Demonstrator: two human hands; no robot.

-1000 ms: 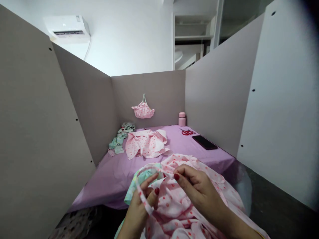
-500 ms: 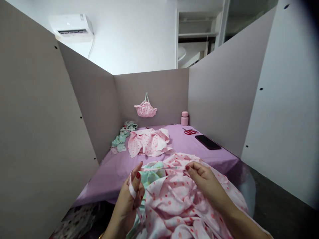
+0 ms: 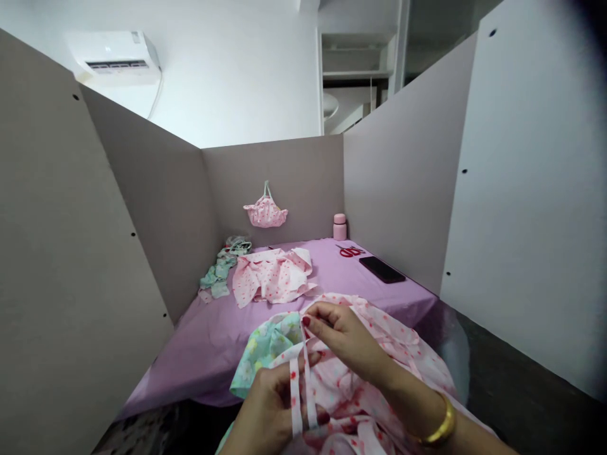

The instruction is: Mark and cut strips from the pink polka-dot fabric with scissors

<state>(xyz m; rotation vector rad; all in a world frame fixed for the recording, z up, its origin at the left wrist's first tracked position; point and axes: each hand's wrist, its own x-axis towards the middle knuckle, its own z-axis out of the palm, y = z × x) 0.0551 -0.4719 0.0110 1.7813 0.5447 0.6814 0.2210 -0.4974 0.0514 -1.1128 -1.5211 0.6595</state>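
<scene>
A narrow pink-and-white fabric strap (image 3: 294,395) with red dots is looped over the fingers of my left hand (image 3: 270,401), which holds it low at the front. Its fingertips are partly behind the loops. Just above, my right hand (image 3: 345,335) pinches the strap's upper stretch between thumb and forefinger. Beneath both hands a bunched pink dotted cloth (image 3: 393,332) spreads toward me. Mint-green floral cloth (image 3: 265,347) lies against it on the left.
On the purple-covered table (image 3: 327,272) lie a pink dotted fabric piece (image 3: 270,278), green scraps (image 3: 219,278), red-handled scissors (image 3: 349,251) and a black phone (image 3: 382,270). A pink bottle (image 3: 339,227) stands in the corner. A gathered pink item (image 3: 265,212) hangs on the back panel.
My left hand has moved right and turned, with the strap now looped across its fingers. My right hand has come left toward it, still pinching. The view has shifted slightly right.
</scene>
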